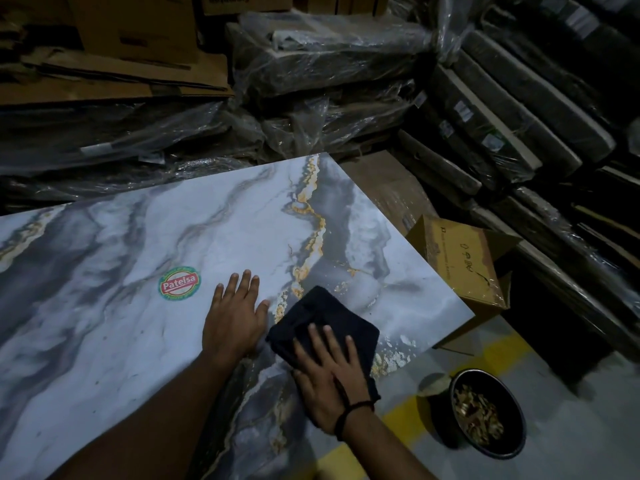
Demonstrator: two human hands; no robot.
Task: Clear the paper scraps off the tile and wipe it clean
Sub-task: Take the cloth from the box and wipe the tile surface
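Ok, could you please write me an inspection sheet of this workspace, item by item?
Surface: marble-look tile, one round sticker on it; nothing loose plainly seen.
Job's things: dark cloth lies on the tile; bowl on the floor holds scraps.
Clutter: open cardboard box beside the tile.
Hands: left hand flat on the tile; right hand presses flat on the cloth.
Cables: nothing seen.
Surroundings: plastic-wrapped stacks behind, floor with a yellow line.

We've got an open cardboard box (464,261) on the floor at right; plastic-wrapped bundles (329,64) piled at the back; wrapped slabs (512,109) stacked in rows along the right; flattened cardboard (114,81) and cartons (138,26) top left; yellow stripe (401,417) on the grey floor
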